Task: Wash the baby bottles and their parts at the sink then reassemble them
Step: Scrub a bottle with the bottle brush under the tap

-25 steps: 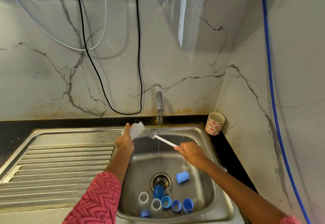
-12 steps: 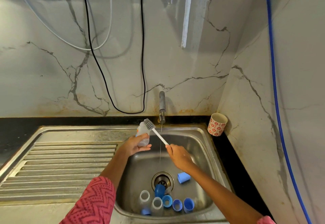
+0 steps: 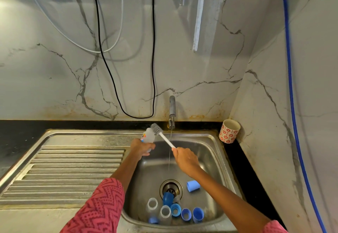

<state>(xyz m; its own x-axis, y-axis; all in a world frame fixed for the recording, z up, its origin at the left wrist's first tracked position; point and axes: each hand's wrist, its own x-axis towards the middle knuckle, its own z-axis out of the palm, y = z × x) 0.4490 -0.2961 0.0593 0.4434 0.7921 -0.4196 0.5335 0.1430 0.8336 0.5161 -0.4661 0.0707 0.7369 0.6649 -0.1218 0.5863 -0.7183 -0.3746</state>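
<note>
— She's just pulled the white long-handled bottle brush (image 3: 163,136) out?
— Yes; right hand (image 3: 185,157) gripping it, left hand (image 3: 142,148) holding the translucent plastic baby bottle (image 3: 148,136) over the steel sink's (image 3: 210,137) back-left corner. Rinsing's probably next.
</note>
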